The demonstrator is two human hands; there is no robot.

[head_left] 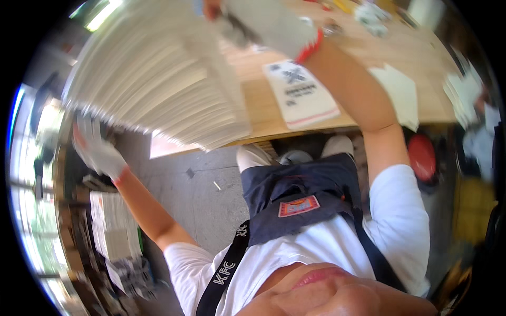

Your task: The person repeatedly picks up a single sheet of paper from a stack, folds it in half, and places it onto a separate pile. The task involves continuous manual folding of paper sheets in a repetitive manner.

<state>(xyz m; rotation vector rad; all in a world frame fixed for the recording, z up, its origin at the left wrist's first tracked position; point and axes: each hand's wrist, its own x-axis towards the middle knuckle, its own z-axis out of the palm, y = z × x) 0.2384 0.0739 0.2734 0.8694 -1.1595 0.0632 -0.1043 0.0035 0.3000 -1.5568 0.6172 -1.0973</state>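
Note:
A tall stack of white paper pieces (163, 68), perhaps flat paper bags, leans in layers over the left part of the wooden table (258, 113). My left hand (97, 150), in a white glove with a red cuff, is at the stack's lower left edge with its fingers stretched out; whether it touches the paper is unclear. Beyond the stack's right side is my right hand (269, 26), gloved the same way. Motion smears its fingers, and a dark patch shows by them. A printed white paper bag (303, 95) lies flat beneath my right forearm.
Blank white paper (398, 92) lies at the table's right, with more papers (464, 97) beyond it. Crumpled white material (373, 18) sits at the far side. Stacked white paper (113, 224) stands low on the left. A red round object (421, 156) is below the table edge.

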